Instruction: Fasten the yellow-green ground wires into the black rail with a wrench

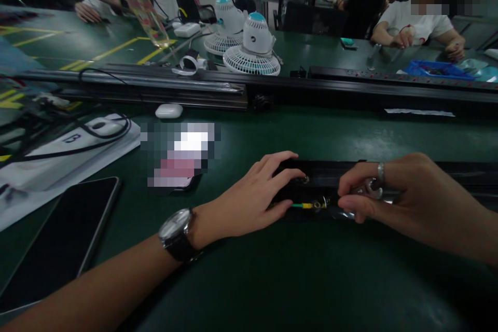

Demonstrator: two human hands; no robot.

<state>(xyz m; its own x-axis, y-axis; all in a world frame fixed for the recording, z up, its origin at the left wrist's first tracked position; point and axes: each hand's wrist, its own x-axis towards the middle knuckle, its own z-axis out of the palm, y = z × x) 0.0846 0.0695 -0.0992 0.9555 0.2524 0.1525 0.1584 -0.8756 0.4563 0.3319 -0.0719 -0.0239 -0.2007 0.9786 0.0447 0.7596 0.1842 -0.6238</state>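
A long black rail (pixel 327 179) lies across the green table in front of me. My left hand (pixel 249 197) rests over its left end, fingers apart and stretched along it. A green and yellow wire with a ring terminal (pixel 317 205) runs out from beside the left thumb. My right hand (pixel 404 202) is closed in a pinch just right of that terminal. A silver wrench (pixel 374 188), its open jaw showing between thumb and fingers, is in the right hand. The fingers hide most of the tool.
To the left lie a lit phone (pixel 182 158), a dark tablet (pixel 62 238), a white earbud case (pixel 168 110) and a white device with cables (pixel 93 132). Black rails (pixel 280 91) and fans (pixel 252 44) stand behind. Other people sit across the table.
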